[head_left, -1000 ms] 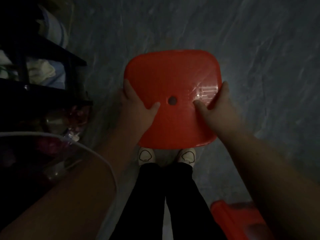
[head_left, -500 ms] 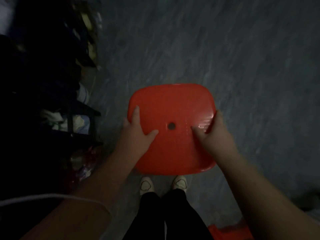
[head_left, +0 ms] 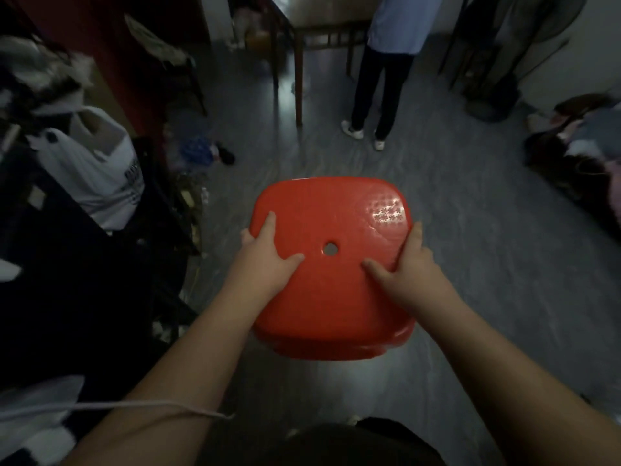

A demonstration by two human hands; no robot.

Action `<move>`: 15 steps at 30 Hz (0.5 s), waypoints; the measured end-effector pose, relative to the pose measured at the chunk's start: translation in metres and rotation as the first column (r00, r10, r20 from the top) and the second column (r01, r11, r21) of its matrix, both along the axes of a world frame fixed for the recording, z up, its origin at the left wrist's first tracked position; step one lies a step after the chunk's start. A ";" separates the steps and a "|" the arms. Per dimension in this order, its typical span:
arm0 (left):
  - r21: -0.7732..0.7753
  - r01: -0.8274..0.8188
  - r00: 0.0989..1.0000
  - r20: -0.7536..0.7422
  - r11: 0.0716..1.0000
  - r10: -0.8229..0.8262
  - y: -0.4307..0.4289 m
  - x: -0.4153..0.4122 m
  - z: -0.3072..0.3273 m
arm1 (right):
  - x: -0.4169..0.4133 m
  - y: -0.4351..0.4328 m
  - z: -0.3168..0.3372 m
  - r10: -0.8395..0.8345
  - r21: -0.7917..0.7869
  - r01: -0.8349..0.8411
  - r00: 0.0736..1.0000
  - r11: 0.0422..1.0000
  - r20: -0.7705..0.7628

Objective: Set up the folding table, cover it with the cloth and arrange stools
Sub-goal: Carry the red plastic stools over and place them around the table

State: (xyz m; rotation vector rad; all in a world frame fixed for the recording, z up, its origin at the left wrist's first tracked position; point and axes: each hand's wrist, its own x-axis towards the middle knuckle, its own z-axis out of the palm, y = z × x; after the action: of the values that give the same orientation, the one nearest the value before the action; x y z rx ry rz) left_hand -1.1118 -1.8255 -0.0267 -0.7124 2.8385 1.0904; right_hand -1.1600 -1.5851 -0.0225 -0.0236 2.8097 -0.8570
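Red stool (head_left: 331, 210) sits at the centre of my feed, on the near side of the wooden table (head_left: 324, 26) and well apart from it, above the grey floor (head_left: 487, 270). From up here I see only its seat. It is a glossy plastic square with rounded corners and a small round hole in the middle. A pressed flower pattern catches the glare at the corner farthest from me on the right. The near rim shows as a thick, rounded lip, and the legs are hidden under the seat, so I cannot tell whether they touch the floor.

Both hands have hold of it. The left hand (head_left: 265, 260) grips the left edge. Its thumb lies flat on top, aimed at the hole, one finger stretches along the surface, and the others curl under the rim. The right hand (head_left: 411, 267) mirrors it on the right edge, thumb on top toward the hole and fingers wrapped over the side.

A standing person (head_left: 386, 68) in a pale blue top, dark trousers and white shoes is just beside the table's right end. A white plastic bag (head_left: 100, 169) hangs well to the left of the table, nearer to me. A thin white cord (head_left: 151, 405) crosses the left forearm, far on my side of the table.
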 end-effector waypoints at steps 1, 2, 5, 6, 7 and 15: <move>-0.009 0.005 1.000 -0.011 1.000 -0.006 0.002 0.000 0.006 | 0.002 0.003 0.004 -0.009 -0.002 0.009 1.000 1.000 -0.014; -0.018 0.014 1.000 -0.016 1.000 -0.014 0.005 -0.001 0.011 | 0.003 0.006 0.006 -0.018 -0.011 0.018 1.000 1.000 -0.020; -0.044 0.045 0.999 -0.014 0.998 -0.045 0.019 -0.009 0.019 | 0.004 0.021 0.007 -0.051 -0.046 0.050 0.998 0.998 -0.030; -0.047 0.055 0.998 -0.013 0.997 -0.056 0.024 -0.014 0.019 | 0.003 0.027 0.007 -0.063 -0.049 0.062 0.998 0.997 -0.029; -0.046 0.066 0.998 -0.011 0.997 -0.066 0.030 -0.020 0.020 | 0.001 0.034 0.005 -0.077 -0.048 0.076 0.997 0.996 -0.025; -0.120 0.211 0.977 0.032 0.970 -0.209 0.104 -0.105 0.014 | -0.046 0.111 -0.012 -0.236 -0.070 0.234 0.972 0.970 -0.018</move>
State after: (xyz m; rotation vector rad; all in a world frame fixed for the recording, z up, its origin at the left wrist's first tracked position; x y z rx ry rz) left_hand -1.2169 -1.7217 -0.0129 -0.4110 2.9019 0.8799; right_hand -1.2062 -1.4740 -0.0344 0.2962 2.8460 -1.0085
